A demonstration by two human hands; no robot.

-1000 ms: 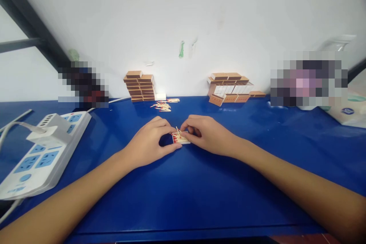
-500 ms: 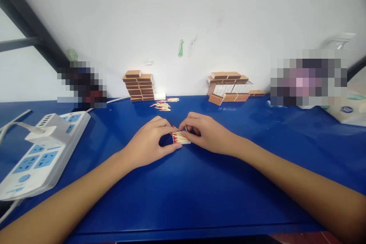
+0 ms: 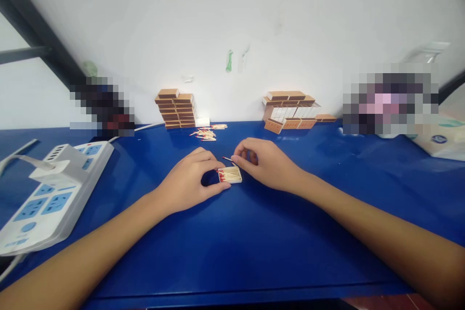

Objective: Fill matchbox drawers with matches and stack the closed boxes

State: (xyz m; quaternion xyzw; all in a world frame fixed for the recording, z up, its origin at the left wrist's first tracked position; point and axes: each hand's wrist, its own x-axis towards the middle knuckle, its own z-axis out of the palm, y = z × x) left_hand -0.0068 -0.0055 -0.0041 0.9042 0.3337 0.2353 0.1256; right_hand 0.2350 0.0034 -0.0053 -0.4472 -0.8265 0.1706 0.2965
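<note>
A small white matchbox tray (image 3: 240,180) lies on the blue table with several red-tipped matches (image 3: 229,173) inside it. My left hand (image 3: 194,174) grips the tray at its left end, thumb along the near side and fingers at the far side. Just beyond the tray's right end, my right hand (image 3: 263,160) pinches a single match (image 3: 227,159) between thumb and forefinger, its head pointing left. The other fingers of that hand are curled.
Loose matches (image 3: 205,134) lie in a pile near the wall, beside a stack of matchboxes (image 3: 178,110). More matchboxes (image 3: 290,97) are stacked to the right. A white power strip (image 3: 58,203) with a plugged-in adapter takes up the left, and a plastic package (image 3: 441,131) sits far right.
My right hand has lifted slightly up and away from the tray, with a match in its fingers, leaving the tray's right end uncovered. My left hand has stayed on the tray.
</note>
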